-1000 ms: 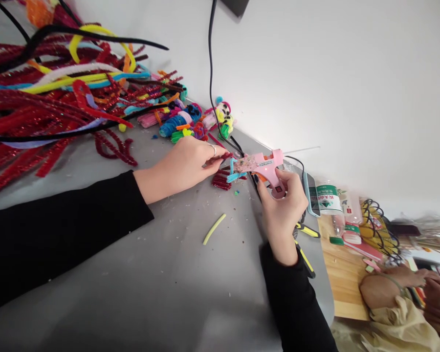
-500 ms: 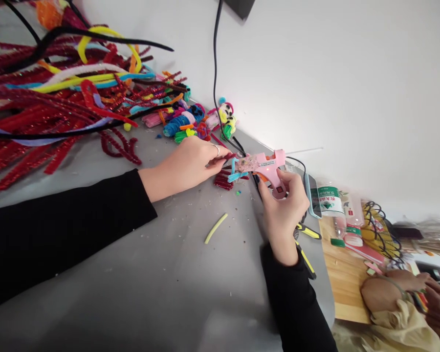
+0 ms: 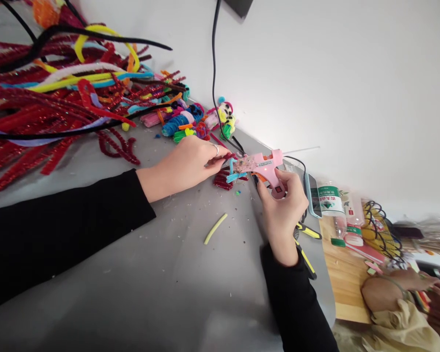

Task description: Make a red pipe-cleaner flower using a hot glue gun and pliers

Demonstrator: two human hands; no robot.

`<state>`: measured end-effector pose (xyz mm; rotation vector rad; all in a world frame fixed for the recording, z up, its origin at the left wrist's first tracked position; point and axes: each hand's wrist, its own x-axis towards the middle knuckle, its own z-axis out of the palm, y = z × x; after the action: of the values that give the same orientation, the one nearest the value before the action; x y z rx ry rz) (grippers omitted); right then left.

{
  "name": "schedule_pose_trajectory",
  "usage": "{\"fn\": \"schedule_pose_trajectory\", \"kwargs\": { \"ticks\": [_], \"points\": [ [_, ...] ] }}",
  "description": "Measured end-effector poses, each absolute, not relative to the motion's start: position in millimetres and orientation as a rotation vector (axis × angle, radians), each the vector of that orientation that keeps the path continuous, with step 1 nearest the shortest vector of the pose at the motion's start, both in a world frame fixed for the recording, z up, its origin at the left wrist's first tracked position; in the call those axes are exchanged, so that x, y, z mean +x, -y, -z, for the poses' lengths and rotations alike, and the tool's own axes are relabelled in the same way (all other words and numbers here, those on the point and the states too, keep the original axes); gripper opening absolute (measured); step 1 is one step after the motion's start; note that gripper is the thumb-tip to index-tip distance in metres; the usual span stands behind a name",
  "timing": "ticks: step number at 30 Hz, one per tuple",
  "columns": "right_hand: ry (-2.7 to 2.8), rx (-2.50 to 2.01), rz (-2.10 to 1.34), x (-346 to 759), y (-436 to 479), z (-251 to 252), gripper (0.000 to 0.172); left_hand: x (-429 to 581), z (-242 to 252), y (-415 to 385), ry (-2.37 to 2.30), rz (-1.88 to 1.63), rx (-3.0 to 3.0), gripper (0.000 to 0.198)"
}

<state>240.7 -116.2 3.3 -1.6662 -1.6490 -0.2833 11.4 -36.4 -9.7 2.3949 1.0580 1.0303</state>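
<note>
My right hand (image 3: 284, 215) is wrapped round the handle of a pink hot glue gun (image 3: 266, 168), its nozzle end pointing left. A thin glue stick (image 3: 302, 149) juts from the back of the gun. My left hand (image 3: 196, 164), with a ring on one finger, pinches a dark red pipe cleaner piece (image 3: 229, 157) close to the gun's front. Light blue pipe cleaner bits (image 3: 236, 177) show at the nozzle, which hides part of the work. Just below them lies a bundle of dark red pipe cleaner (image 3: 223, 181) on the grey table (image 3: 161, 283).
A heap of pipe cleaners (image 3: 51, 112) covers the far left. Small pipe cleaner figures (image 3: 185, 120) stand by the wall. A pale yellow strip (image 3: 215, 228) lies in front. Yellow-black pliers (image 3: 308, 244), a phone (image 3: 312, 195), bottles (image 3: 330, 200) and another person's arm (image 3: 385, 293) are at right.
Both hands and the glue gun keep nearly the same place. The whole view has shifted very slightly. At far right, the other person's hands have moved a little.
</note>
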Motion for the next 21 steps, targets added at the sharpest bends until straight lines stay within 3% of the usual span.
{"fn": "schedule_pose_trajectory", "kwargs": {
  "ticks": [21],
  "points": [
    [1.657, -1.659, 0.313, 240.6, 116.8, -4.4, 0.017, 11.8, 14.5, 33.9, -1.017, -1.086, 2.454, 0.026]
  ]
}}
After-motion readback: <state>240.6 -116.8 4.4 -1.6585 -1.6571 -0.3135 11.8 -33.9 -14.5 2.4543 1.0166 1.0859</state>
